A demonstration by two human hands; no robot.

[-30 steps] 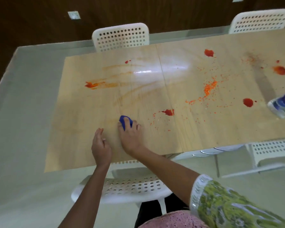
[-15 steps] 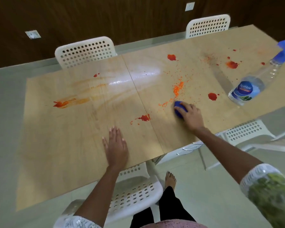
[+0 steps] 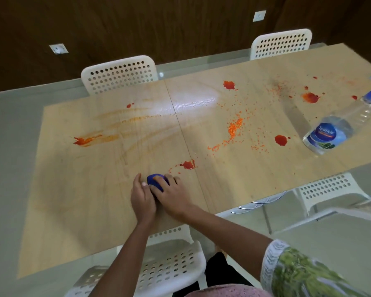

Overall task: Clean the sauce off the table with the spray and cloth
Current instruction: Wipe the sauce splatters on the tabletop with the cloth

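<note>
The blue cloth (image 3: 155,182), bunched small with an orange smear on top, lies near the near edge of the bench (image 3: 77,211), grasped between both hands. The right hand (image 3: 176,199) curls over it; the left hand (image 3: 142,197) presses in beside, thumb touching it. A red sauce blot (image 3: 188,164) sits just beyond. The spray bottle (image 3: 334,128) lies tipped near the right edge, with orange crumbs (image 3: 234,128) between them.
</note>
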